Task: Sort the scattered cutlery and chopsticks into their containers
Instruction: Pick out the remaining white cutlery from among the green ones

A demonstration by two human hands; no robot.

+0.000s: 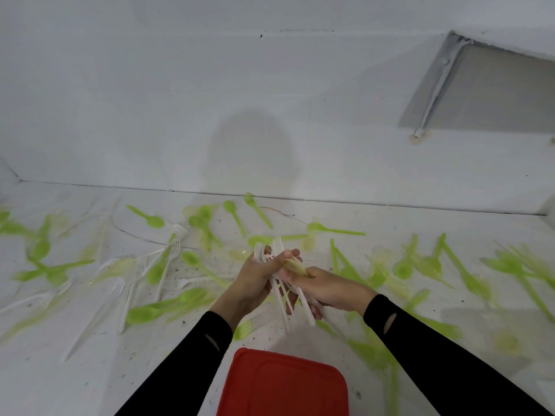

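Both hands meet over the middle of the white bench (300, 343). The left hand (255, 283) has its fingers (289, 255) curled round a bundle of white forks (282, 304), tines pointing to the far side. The right hand (333, 291) grasps the same bundle lower down, at the handles. A pale yellow piece of cutlery (295, 267) lies on top of the bundle between the two hands; which hand grips it cannot be told. Just near of the hands sits a red lid (282, 385), cut off by the near edge. Loose white forks (171, 259) lie to the left. Green spoons (147, 219) and other green cutlery (468, 277) are scattered across the bench from left to right, up to the far wall (270, 85).
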